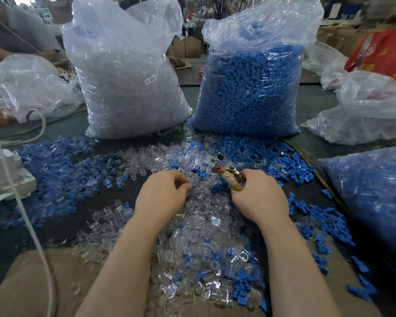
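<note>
- The clear bag (pixel 128 76) stands at the upper left of the middle. The blue bag (pixel 249 92) stands just beside it, on its right.
- Blue bits (pixel 55 170) lie spread out at the left and right of the frame.
- Clear bits (pixel 192 248) lie in a big heap in the middle, from below the bags down to the bottom edge.
- The right hand (pixel 258 195) is right of the middle. Its fingers are curled tight round the wrapped handle of a small tool (pixel 226 170). The metal end points up and left.
- The left hand (pixel 162 195) is near the tool. Its fingers are curled down onto the clear bits. I cannot tell if they pinch one.
- The step looks like picking one clear bit for the tool.
- The next move calls for pinching just one bit, lifting it and fitting it into the metal end while the tool is held steady.
</note>
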{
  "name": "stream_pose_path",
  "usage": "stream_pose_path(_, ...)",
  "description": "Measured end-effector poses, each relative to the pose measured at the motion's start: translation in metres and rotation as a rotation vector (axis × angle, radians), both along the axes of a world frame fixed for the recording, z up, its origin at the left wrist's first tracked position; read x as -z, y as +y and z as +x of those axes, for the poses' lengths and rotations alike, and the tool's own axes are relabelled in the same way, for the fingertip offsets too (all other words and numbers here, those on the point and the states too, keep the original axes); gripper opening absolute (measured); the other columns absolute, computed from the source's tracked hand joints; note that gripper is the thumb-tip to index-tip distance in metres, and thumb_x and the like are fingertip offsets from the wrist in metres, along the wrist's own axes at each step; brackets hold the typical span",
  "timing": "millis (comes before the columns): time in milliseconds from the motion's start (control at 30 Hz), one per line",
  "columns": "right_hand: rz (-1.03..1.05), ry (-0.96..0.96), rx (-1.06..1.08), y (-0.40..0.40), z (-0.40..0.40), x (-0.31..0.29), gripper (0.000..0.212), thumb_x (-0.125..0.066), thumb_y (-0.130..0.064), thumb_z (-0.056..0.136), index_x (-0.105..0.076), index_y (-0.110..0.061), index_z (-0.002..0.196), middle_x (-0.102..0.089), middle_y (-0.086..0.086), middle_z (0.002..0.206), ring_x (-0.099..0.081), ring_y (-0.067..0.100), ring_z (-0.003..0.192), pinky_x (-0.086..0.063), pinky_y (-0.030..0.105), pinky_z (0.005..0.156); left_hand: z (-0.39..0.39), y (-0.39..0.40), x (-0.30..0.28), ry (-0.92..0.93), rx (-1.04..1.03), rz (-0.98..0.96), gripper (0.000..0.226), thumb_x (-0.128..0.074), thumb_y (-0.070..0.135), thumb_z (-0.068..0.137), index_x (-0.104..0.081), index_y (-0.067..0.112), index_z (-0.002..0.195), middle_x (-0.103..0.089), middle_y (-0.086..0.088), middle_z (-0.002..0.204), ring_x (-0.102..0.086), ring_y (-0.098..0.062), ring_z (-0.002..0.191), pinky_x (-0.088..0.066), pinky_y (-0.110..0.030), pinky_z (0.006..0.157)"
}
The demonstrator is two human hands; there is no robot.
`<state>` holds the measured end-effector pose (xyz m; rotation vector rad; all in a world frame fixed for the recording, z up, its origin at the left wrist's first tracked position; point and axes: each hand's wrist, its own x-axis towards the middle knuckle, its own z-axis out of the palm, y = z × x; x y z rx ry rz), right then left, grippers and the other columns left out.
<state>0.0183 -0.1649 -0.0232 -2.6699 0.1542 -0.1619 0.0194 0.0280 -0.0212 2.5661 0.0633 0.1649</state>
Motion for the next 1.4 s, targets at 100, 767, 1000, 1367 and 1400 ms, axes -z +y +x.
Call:
stream_pose_path(100,-0.028,-0.049,0.123,-0.003,-0.001,-0.001,0.016,-0.057,-0.028,0.085,-0.047,-0.02,0.075,-0.054,-0.002,0.07,-0.046,0.017,0.059,-0.027,0.026,0.047,-0.001,-0.001,-0.001,0.004,0.004,-0.004,0.003,-0.064,0.037,0.092,-0.065,0.037,0.089,-0.059,0.021,0.073,-0.054,0.005,0.068,-0.038,-0.016,0.056)
stream_pose_path(767,-0.066,-0.048,-0.154,0.007,0.001,0.003,0.017,-0.06,-0.027,0.081,-0.043,-0.028,0.079,-0.043,-0.01,0.069,-0.046,0.024,0.07,-0.029,0.03,0.051,-0.005,-0.015,-0.005,0.044,0.288,0.083,0.032,-0.066,0.048,0.087,-0.064,0.026,0.11,-0.052,0.005,0.102,-0.053,-0.013,0.094,-0.047,-0.033,0.084)
stream_pose_path(1000,-0.036,0.048,-0.23,0.004,0.001,0.002,0.014,-0.061,-0.029,0.081,-0.048,-0.027,0.08,-0.048,-0.009,0.071,-0.051,0.025,0.074,-0.038,0.032,0.06,-0.007,-0.009,-0.007,0.063,0.257,-0.005,0.014,-0.073,0.041,0.082,-0.061,0.043,0.076,-0.054,0.013,0.093,-0.051,-0.005,0.085,-0.039,-0.025,0.071)
stream_pose_path(1367,0.147,-0.018,0.04,-0.009,0.002,0.002,0.015,-0.058,-0.03,0.087,-0.054,-0.022,0.076,-0.06,0.0,0.07,-0.056,0.022,0.065,-0.04,0.03,0.053,-0.004,0.001,-0.002,0.054,0.133,-0.088,0.005,-0.072,0.03,0.086,-0.073,0.031,0.091,-0.066,0.019,0.079,-0.058,0.004,0.07,-0.048,-0.019,0.063)
stream_pose_path(1400,0.174,-0.023,0.047,-0.009,0.002,0.002,0.016,-0.06,-0.031,0.087,-0.054,-0.022,0.074,-0.06,0.0,0.069,-0.056,0.021,0.064,-0.038,0.03,0.052,-0.004,0.001,-0.002,0.058,0.127,-0.098,0.006,-0.072,0.029,0.086,-0.073,0.031,0.091,-0.066,0.018,0.078,-0.058,0.003,0.066,-0.049,-0.02,0.061)
